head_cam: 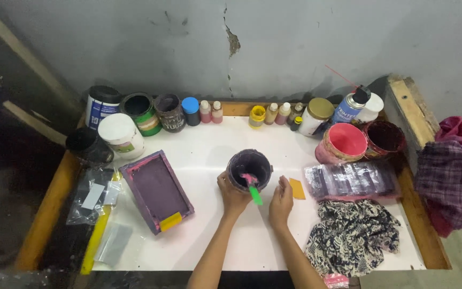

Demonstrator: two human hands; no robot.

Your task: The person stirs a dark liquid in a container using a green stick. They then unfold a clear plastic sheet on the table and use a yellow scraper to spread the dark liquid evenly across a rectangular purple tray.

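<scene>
A dark purple-stained pot (249,169) stands near the middle of the white counter (209,144), holding a green-handled stirrer (253,190) whose pink-smeared end rests inside and whose handle leans out over the near rim. The left hand (232,191) is wrapped around the pot's left side, fingers curled against its wall. The right hand (280,197) rests just to the right of the pot with fingers loosely together and bent, close to the green handle; whether it touches the handle cannot be told.

Just beside the right hand lies a small orange card (297,188). Farther right sit a clear plastic packet (348,180) of dark pieces and a black-and-white patterned cloth (353,235). To the left of the pot lies a purple-coated rectangular frame (156,190) with a pink edge and a yellow tab at its near corner.

Along the back edge stand a row of small bottles (209,111), several tubs and jars, a pink-lidded bucket (345,142) and a spray can (352,105). A dark checked cloth (453,179) hangs at the far right.
</scene>
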